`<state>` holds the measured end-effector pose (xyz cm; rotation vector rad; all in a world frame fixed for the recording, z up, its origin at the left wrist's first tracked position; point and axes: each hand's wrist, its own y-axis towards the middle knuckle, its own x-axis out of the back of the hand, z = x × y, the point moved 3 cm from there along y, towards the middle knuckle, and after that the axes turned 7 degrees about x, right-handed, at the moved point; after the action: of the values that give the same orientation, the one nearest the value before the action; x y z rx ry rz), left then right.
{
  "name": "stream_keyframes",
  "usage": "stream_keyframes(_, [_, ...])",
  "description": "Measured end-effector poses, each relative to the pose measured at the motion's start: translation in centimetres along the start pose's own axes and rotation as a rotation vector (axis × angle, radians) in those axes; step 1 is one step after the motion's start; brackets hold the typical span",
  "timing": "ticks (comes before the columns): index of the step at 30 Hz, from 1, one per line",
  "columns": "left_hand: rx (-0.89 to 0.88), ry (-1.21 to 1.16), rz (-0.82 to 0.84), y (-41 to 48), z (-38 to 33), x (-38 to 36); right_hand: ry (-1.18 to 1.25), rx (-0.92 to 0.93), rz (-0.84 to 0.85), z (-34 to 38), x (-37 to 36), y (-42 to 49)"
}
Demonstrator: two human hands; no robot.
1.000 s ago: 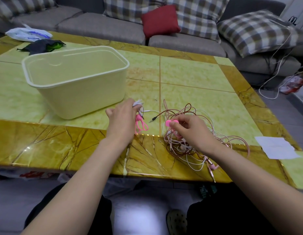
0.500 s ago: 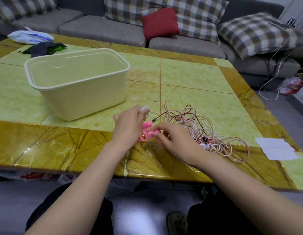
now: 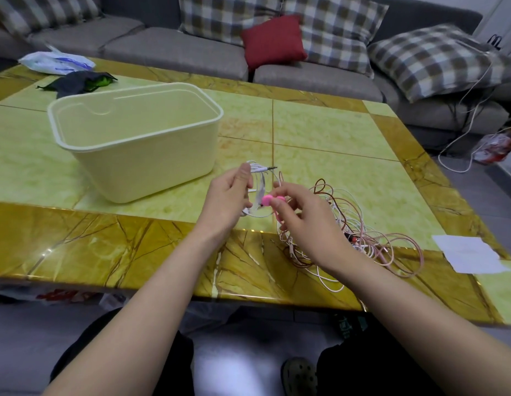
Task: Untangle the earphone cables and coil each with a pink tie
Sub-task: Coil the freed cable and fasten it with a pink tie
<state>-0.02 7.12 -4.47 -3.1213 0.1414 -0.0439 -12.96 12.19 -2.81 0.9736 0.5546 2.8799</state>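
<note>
My left hand (image 3: 227,200) grips a coiled white earphone cable (image 3: 260,185), lifted above the table with its plug pointing right. My right hand (image 3: 302,224) pinches a pink tie (image 3: 270,200) right against that coil. Under and to the right of my right hand a tangle of pink, white and brown earphone cables (image 3: 371,238) lies on the table near its front edge.
A cream plastic tub (image 3: 128,155) stands left of my hands on the green and amber stone table (image 3: 334,132). A white paper (image 3: 471,254) lies at the right front. A dark cloth (image 3: 77,82) and a plastic bag (image 3: 57,62) sit at the far left. A sofa with cushions lies behind.
Both hands have risen from the table. The white coil is now held up in my left hand, and my right hand has brought the pink tie up to it.
</note>
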Motion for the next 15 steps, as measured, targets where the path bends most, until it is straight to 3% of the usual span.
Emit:
stream_keyframes(9, [0.149, -0.180, 0.336, -1.0, -0.3, -1.3, 0.236, -0.184, 0.168, -0.6, 0.0, 0.5])
stream_keyframes(15, [0.092, 0.125, 0.146, -0.5, 0.8, -1.0, 0.383, -0.211, 0.172, -0.3, 0.1, 0.3])
